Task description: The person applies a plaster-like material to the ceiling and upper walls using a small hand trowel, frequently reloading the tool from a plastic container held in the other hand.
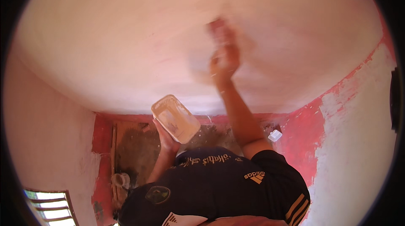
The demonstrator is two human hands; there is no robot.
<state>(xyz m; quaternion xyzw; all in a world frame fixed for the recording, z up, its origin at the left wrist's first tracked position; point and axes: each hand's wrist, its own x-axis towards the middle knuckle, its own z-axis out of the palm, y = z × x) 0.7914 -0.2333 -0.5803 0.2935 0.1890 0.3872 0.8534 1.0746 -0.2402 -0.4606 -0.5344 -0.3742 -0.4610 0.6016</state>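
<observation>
My right hand [225, 60] is raised with its fingers closed round what looks like a paintbrush [218, 31], its reddish head at the pale wall [126, 53] in front of me. Motion smears both the hand and the tool, so the handle's details are lost. Lower and to the left, my left hand [167, 138] supports a rectangular plastic tub [187, 108] by its side and underside. The tub tilts, and its inside is coated with pale, creamy paint.
Red paint [301, 137] covers the lower right wall, beside patchy white areas. On the floor [135, 141] stand a small white container [275, 135] at right and a pale bucket [121, 180] at left. A barred window [50, 205] is at lower left.
</observation>
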